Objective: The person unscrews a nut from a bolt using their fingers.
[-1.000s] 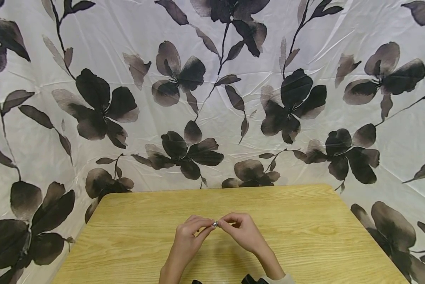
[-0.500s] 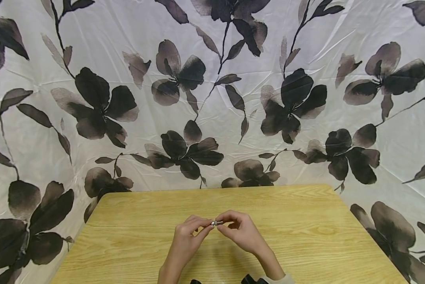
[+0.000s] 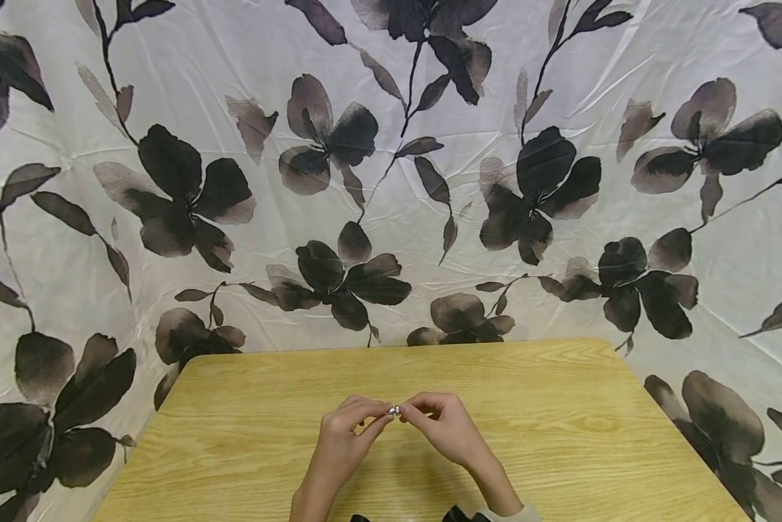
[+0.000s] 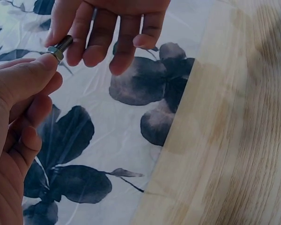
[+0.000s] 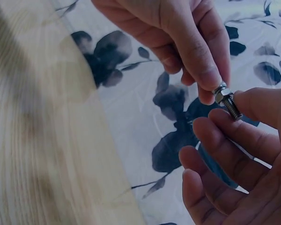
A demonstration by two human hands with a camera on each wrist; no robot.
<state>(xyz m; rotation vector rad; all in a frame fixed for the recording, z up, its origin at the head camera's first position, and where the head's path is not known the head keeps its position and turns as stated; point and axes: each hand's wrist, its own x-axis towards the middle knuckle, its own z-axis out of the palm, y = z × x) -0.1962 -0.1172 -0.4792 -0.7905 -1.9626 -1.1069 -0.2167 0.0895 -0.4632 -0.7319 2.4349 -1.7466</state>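
A small silver bolt [image 5: 232, 108] with a hex nut [image 5: 223, 96] on its thread is held up between both hands, above the table. My left hand [image 3: 348, 431] pinches the head end between thumb and fingertips, which hide most of the head. The threaded end points toward my right hand [image 3: 446, 428]. Thumb and index fingertip of that right hand lie on either side of the thread, right at the nut, while its other fingers are loosely bent. In the left wrist view the nut sits just beyond the left thumb [image 4: 44, 63].
The wooden table [image 3: 247, 406] lies beneath both hands. Behind and beside it hangs a pale cloth [image 3: 430, 217] printed with dark flowers. Black objects [image 3: 459, 515] show at the bottom edge by the wrists.
My right thumb and fingers come off the bolt's thread half a second ago, showing it, and are now closed in on it again. The left hand stays in place.
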